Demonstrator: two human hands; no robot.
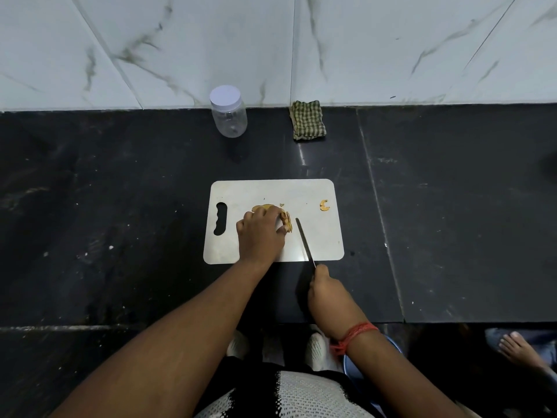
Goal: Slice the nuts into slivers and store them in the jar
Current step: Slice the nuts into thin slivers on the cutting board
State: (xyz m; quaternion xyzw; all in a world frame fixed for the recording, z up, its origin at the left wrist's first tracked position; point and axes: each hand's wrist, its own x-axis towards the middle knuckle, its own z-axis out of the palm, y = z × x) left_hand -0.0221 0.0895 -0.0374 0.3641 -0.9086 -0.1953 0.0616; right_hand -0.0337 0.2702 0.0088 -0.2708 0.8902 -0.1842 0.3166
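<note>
The nuts [286, 222] lie mid-way on the cutting board [319, 236], pressed under the left hand [261, 233], while the right hand [327, 294] grips a knife [304, 241] just beside them, 1 lidded jar [229, 113] well behind.

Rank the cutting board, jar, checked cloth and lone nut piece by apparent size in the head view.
1. cutting board, clearly largest.
2. jar and checked cloth: they look alike, side by side at the wall, so I won't rank them.
3. lone nut piece, smallest.

One jar [229, 113], one knife [305, 242], one board [316, 236], one cloth [308, 120].
</note>
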